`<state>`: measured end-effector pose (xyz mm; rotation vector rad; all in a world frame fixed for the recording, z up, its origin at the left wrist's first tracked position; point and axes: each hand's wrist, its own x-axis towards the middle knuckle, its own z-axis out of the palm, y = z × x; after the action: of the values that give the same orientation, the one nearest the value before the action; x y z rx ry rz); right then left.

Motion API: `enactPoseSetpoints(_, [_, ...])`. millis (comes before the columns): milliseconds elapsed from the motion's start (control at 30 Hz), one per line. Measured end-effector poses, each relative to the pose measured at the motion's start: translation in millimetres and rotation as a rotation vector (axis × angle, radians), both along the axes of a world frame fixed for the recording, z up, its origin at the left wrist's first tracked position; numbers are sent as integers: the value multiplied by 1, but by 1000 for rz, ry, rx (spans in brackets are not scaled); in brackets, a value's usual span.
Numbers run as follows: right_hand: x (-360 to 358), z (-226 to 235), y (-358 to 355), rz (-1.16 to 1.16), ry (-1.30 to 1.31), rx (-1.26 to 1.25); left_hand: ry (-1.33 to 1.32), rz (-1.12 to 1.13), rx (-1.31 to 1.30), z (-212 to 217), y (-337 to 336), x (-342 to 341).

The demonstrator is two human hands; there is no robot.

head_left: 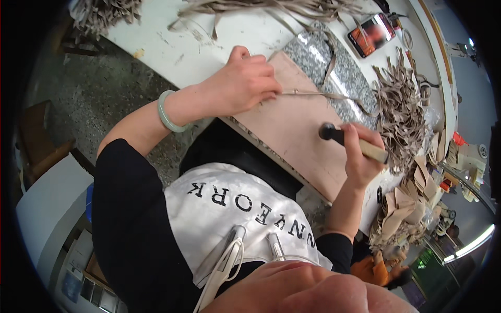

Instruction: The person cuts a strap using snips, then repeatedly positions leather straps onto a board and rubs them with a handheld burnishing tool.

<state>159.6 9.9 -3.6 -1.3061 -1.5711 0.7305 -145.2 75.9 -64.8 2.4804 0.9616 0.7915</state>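
My left hand (249, 81), with a pale green bangle (168, 112) at its wrist, is closed on one end of a narrow beige strap (308, 93). The strap runs to the right over a flat tan leather-like sheet (297, 125) and onto a speckled grey stone slab (347, 73). My right hand (362, 156) is wrapped round a hammer's light wooden handle (374, 153). The dark round hammer head (327, 131) points left, over the sheet and nearer to me than the strap. My left fingertips hide the strap's end.
A large tangle of beige straps (401, 109) lies right of the slab, with more straps (271, 6) along the far side. A phone (371, 35) lies beyond the slab. Cut tan pieces (402, 208) are heaped at the right. Another person in orange (373, 268) is in the background.
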Motion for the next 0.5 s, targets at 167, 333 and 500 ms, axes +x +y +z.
enactPoseSetpoints(167, [34,-17,-28,-133,9,-20,96,203,289,2,55,-64])
enactPoseSetpoints(333, [49,-19,-51,-290,110,-47,411,459,246,7,57,-102])
enactPoseSetpoints(500, [51,-26,-56,-328,169,1,229,293,244,7,53,-25])
